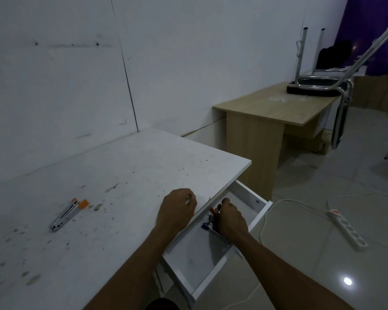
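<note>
A white drawer (213, 274) stands pulled out from under the white desk (112, 175). My right hand (232, 220) is inside the drawer, its fingers curled round a bundle of small tools or pens (211, 217) with red, dark and blue parts. My left hand (177, 209) rests on the desk top near its front edge, fingers loosely curled and holding nothing. On the desk to the left lie metal pieces with orange caps (68, 213).
A wooden desk (267, 113) stands to the right with an upturned chair (318, 86) on it. A white power strip (346, 228) and its cable (278, 204) lie on the tiled floor beside the drawer. White walls close off the desk's far and left sides.
</note>
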